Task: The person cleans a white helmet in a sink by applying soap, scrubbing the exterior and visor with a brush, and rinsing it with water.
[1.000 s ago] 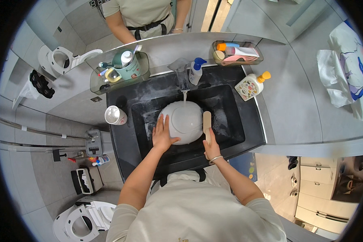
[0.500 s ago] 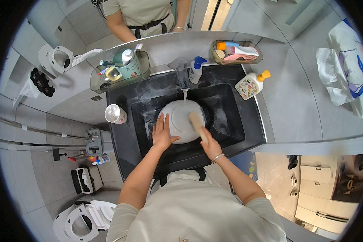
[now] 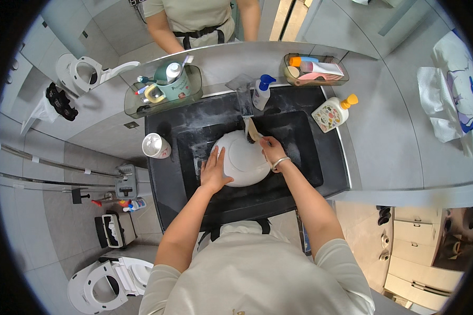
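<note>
A round white basin (image 3: 245, 163) lies bottom up in the black sink (image 3: 299, 176). My left hand (image 3: 214, 172) rests flat on its left side, open, fingers apart. My right hand (image 3: 273, 150) is closed round the handle of a pale wooden-looking brush (image 3: 254, 129). The brush is tilted over the basin's far edge, its dark bristles turned down, just below the mouth of the tap (image 3: 243, 100). Whether the bristles touch the basin I cannot tell.
Behind the sink stands a blue-topped pump bottle (image 3: 261, 93). A yellow-topped bottle (image 3: 331, 113) is at the right, a white cup (image 3: 156, 146) at the left. Two clear trays hold a mug (image 3: 174, 86) with toothbrushes and several tubes (image 3: 320, 69). A toilet (image 3: 108, 286) is at lower left.
My right hand has moved the brush from the basin's base up to its far edge, under the tap. My left hand stays on the basin. The whole view has shifted slightly.
</note>
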Demonstrator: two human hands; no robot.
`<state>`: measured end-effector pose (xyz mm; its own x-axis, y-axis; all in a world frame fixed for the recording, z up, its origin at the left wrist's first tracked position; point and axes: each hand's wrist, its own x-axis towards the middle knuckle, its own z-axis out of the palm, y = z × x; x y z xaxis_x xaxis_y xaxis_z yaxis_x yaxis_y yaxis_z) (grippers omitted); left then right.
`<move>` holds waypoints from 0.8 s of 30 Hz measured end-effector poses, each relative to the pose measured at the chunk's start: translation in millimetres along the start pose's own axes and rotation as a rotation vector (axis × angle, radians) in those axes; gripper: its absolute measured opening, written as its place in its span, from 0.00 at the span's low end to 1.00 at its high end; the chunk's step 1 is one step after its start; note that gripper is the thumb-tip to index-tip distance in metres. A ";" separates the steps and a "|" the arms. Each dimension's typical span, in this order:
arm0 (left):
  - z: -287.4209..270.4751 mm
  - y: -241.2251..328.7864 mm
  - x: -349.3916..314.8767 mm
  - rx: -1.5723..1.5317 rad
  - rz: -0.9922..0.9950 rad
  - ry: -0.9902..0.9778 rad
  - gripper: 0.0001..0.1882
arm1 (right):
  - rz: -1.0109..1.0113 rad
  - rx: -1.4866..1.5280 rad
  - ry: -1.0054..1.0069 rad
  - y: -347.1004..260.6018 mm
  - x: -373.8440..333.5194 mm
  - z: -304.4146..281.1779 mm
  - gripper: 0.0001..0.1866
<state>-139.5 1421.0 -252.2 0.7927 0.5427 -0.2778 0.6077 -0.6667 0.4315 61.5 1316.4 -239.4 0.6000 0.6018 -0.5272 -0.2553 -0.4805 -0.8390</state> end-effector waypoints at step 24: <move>-9.6 -8.0 5.6 -0.004 -0.039 -0.052 0.53 | -0.592 -0.982 -0.115 63.6 -66.7 -119.9 0.26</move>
<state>-140.4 1434.3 -248.9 0.7701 0.5408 -0.3383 0.6378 -0.6438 0.4227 96.2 1169.3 -241.5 0.3429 0.9293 -0.1370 0.7743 -0.3622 -0.5189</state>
